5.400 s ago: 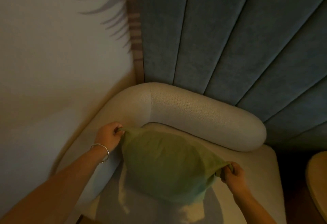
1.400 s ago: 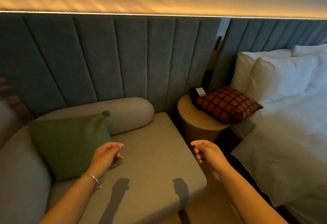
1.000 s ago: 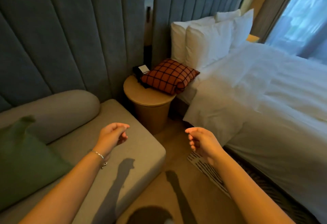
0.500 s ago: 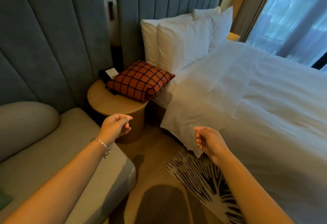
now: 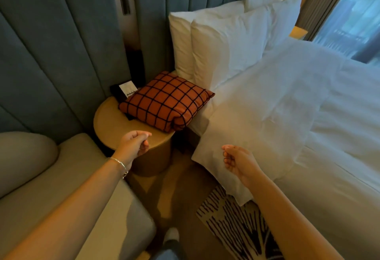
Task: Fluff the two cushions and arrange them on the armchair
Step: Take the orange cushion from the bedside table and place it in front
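Note:
An orange cushion with a black grid pattern [image 5: 167, 101] lies on a round wooden side table [image 5: 115, 125], leaning onto the bed's edge. My left hand [image 5: 134, 143] hovers over the table's front rim, a short way in front of the cushion, fingers loosely curled and holding nothing. My right hand [image 5: 238, 162] hangs over the bed's corner to the right of the cushion, fingers also curled and empty. The beige armchair [image 5: 67, 179] fills the lower left, showing its seat and rounded back. The green cushion is out of view.
A bed with a white duvet [image 5: 298, 120] and white pillows [image 5: 226, 41] takes up the right side. A dark box with a white card [image 5: 124, 91] sits behind the cushion. A black-and-white striped rug [image 5: 238, 231] lies on the floor. Blue padded wall panels [image 5: 51, 54] stand behind.
My view has swung right from the armchair and green cushion toward the side table and bed. Both empty hands have moved closer to the orange cushion.

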